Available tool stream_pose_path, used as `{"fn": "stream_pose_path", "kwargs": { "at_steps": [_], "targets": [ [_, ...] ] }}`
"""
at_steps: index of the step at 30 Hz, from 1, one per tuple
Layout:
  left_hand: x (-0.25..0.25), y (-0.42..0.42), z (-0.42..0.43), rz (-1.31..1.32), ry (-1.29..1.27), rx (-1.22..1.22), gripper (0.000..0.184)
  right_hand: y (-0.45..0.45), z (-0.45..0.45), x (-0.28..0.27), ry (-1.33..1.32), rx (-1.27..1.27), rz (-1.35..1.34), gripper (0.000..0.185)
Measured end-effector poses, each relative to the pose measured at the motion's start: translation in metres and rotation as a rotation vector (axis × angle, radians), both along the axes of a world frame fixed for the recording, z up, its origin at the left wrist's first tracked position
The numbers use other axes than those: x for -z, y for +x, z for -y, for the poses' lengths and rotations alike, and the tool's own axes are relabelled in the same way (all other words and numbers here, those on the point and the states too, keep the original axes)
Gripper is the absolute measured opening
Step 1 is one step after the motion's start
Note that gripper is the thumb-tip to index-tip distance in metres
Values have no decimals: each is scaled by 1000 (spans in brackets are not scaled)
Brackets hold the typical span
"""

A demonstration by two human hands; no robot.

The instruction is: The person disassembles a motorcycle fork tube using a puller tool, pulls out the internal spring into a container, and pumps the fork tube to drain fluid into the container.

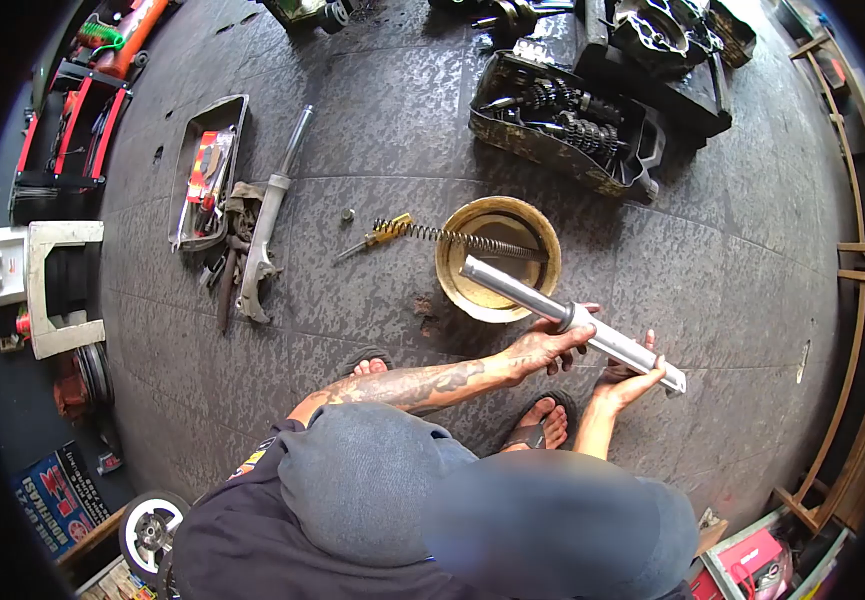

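Note:
A motorcycle fork leg (607, 340) lies slantwise across both of my hands, its bare chrome tube reaching up and left over a yellowish basin (449, 285). My left hand (550, 345) is wrapped round the silver lower leg near its dark seal. Farther down, my right hand (632, 380) grips the leg close to its bottom end. A long coil spring (452, 238) rests across the basin, one end inside it. Beside the spring's other end lies a yellow-handled screwdriver (377, 238). A small metal cap (348, 214) sits on the floor nearby.
Another fork leg (270, 215) lies left beside a tool tray (214, 130) and a rag (242, 205). A metal bin of gears (562, 125) stands at the back, next to engine parts (662, 35). A wooden rack (842, 330) lines the right edge.

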State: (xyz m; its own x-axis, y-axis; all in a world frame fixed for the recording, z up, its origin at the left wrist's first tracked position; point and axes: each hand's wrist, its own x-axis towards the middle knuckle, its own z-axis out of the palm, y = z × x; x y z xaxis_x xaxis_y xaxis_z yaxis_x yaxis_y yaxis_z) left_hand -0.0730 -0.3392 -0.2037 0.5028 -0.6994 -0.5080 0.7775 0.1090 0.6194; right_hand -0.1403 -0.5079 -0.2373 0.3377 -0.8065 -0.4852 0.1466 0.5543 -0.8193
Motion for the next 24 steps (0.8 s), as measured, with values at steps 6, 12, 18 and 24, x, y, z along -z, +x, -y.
{"fn": "stream_pose_path", "kwargs": {
  "at_steps": [6,12,18,24],
  "targets": [
    [-8,-3,-1,181,48,4,55,-9,-11,1,-15,-54,17,57],
    [2,-5,1,-15,37,46,55,-17,-11,-21,-166,63,102,49],
    [2,1,0,-268,-164,-56,60,36,-13,-83,-275,-84,312,45],
    [2,25,-14,-328,-341,-133,80,98,-26,-90,-306,-291,456,44]
  ]
}}
